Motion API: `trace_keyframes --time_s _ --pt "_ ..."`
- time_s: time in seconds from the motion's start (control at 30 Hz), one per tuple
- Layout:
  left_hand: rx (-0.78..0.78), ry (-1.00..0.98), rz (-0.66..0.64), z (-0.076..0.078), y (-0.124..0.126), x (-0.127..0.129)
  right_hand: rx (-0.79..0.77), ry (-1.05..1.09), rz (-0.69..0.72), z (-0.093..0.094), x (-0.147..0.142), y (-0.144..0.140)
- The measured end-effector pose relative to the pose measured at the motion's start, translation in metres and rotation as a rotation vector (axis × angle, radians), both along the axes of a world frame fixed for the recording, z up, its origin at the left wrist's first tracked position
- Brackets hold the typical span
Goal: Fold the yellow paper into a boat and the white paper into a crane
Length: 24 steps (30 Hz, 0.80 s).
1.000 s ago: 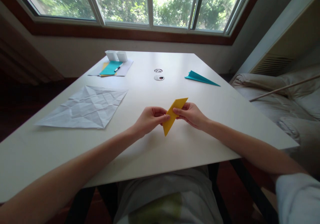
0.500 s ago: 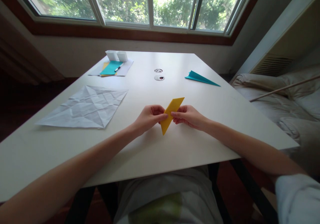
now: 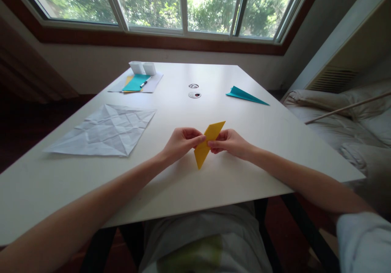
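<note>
Held above the white counter (image 3: pixel 214 183), a little off its near edge: a folded yellow paper (image 3: pixel 208 142), long and pointed, tilted with the upper tip away and the lower tip toward the body. Pinched at its middle from both sides. Left hand (image 3: pixel 181 143) on the paper's left edge, fingers (image 3: pixel 198 138) together and clamped on the sheet, thumb tip meeting the paper just left of the fold line. Right hand (image 3: pixel 229 142) on the paper's right edge, fingers (image 3: pixel 214 143) likewise closed on it, knuckles curled under. Fingertips of the two hands nearly touching across the paper's waist, both tips of the paper sticking out free above and below the grip.

Left of the yellow paper, well apart: a creased white sheet (image 3: pixel 104 129) lying flat. Beyond the yellow paper, two small round discs (image 3: pixel 194 90). Beyond and right of it, a folded teal paper (image 3: pixel 246 95). Far beyond and left of it, a teal sheet (image 3: pixel 136 82) on other papers with a pen (image 3: pixel 143 84) across it and two small white boxes (image 3: pixel 142 67) behind.
</note>
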<state>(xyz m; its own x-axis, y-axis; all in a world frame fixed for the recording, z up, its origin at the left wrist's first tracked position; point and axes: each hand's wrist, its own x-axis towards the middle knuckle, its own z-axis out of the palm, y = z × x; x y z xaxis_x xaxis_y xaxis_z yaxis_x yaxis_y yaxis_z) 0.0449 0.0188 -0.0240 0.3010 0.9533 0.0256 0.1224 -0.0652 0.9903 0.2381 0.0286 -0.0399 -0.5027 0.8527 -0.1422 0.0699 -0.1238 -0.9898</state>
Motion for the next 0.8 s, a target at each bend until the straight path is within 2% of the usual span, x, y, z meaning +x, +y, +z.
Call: trace_keyframes --time_s 0.17,0.37,0.57,0.8 --pt "0.008 0.001 -0.001 0.002 0.0001 0.0008 -0.023 0.038 -0.001 0.0015 -0.0021 -0.0001" --pt "-0.011 0.042 -0.063 -0.0007 -0.0021 0.0007 -0.097 0.265 -0.093 0.0028 -0.0058 0.0044" --pt "-0.001 0.066 -0.085 -0.0058 -0.0022 0.0026 -0.109 0.276 -0.171 0.0028 -0.0068 0.0049" --pt "-0.021 0.005 -0.077 -0.0072 -0.0028 0.0056 -0.086 0.318 -0.214 0.0016 -0.0072 0.0046"
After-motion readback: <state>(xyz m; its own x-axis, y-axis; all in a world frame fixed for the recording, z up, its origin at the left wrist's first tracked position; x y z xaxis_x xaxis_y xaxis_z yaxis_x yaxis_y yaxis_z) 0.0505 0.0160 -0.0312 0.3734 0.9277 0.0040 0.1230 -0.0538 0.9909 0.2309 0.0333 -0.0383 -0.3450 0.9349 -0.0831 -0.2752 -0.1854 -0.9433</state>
